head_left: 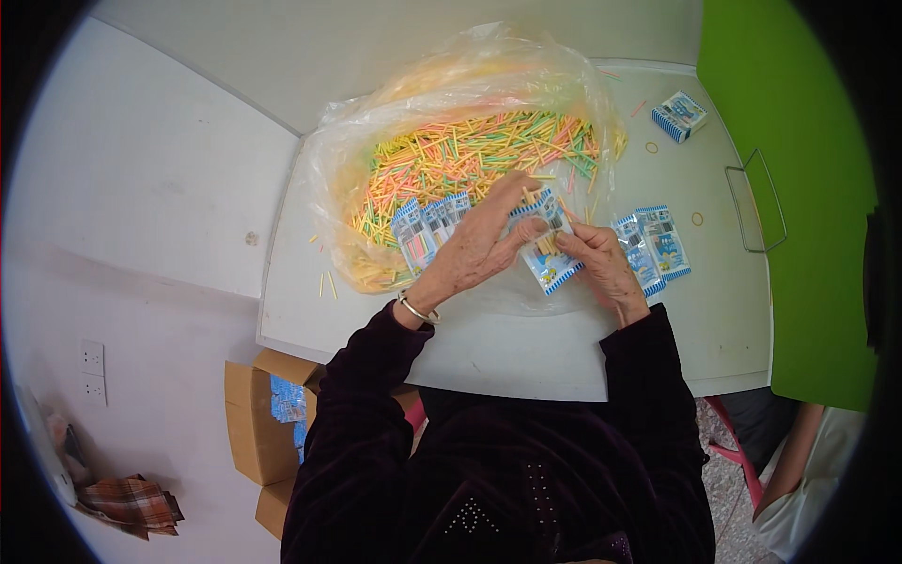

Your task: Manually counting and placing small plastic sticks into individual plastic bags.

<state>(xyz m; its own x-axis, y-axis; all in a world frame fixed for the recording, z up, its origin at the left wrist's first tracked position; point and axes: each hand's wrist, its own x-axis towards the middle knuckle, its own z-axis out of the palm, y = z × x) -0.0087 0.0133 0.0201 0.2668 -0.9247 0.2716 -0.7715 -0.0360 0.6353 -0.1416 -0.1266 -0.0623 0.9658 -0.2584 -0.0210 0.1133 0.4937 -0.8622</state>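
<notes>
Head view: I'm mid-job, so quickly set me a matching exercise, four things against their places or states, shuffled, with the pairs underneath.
Things
1. right hand
2. bangle
3. clear plastic bag
4. cardboard box

Places or states
A. holding many coloured sticks
B. open, with blue packages inside
C. gripping a blue-and-white packet
D. worn on the left wrist

Pairs: 1-C, 2-D, 3-A, 4-B

Dark purple velvet sleeves, silvery bangle
</notes>
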